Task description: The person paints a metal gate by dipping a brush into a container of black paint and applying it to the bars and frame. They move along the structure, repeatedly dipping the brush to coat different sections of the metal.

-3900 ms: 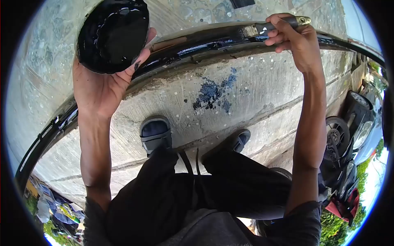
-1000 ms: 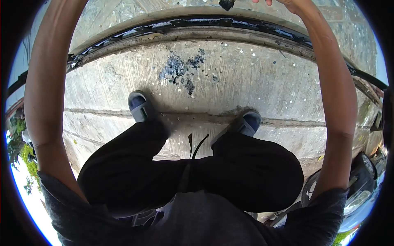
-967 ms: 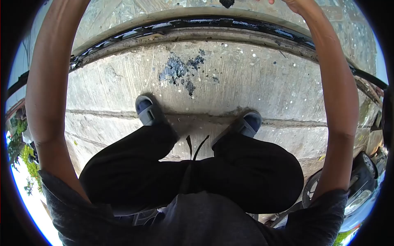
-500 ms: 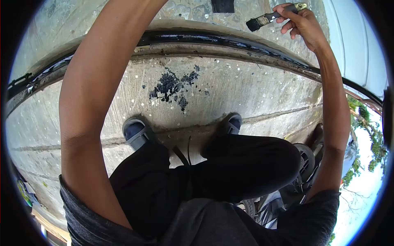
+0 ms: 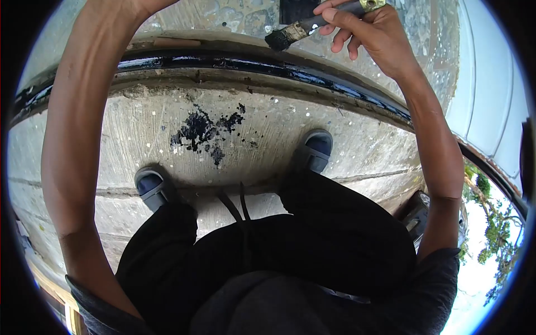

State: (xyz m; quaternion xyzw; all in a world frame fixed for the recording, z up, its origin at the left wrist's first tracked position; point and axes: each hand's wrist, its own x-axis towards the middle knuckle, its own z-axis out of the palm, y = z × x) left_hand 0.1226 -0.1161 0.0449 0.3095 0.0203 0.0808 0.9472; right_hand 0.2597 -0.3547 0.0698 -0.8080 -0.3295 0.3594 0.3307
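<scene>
My right hand (image 5: 371,36) is closed on the handle of a paintbrush (image 5: 296,32), with several fingers spread off to the side. The brush lies nearly level, its black, paint-coated bristles pointing left. A dark square patch (image 5: 290,11) shows just behind the ferrule. Only the base of my left hand (image 5: 146,4) shows at the top edge; its fingers are cut off by the frame. Below both hands runs a long, glossy black bar (image 5: 223,62), which looks curved in this view.
Black paint splashes (image 5: 198,129) mark the concrete floor (image 5: 134,134) between the bar and my sandalled feet (image 5: 318,148). A pale ribbed panel (image 5: 491,72) stands at the right. Part of a vehicle (image 5: 416,215) shows beside my right elbow.
My right hand and the brush have moved left in the view. My left hand's base has come into the top edge. My right foot has shifted forward, and the view has swung.
</scene>
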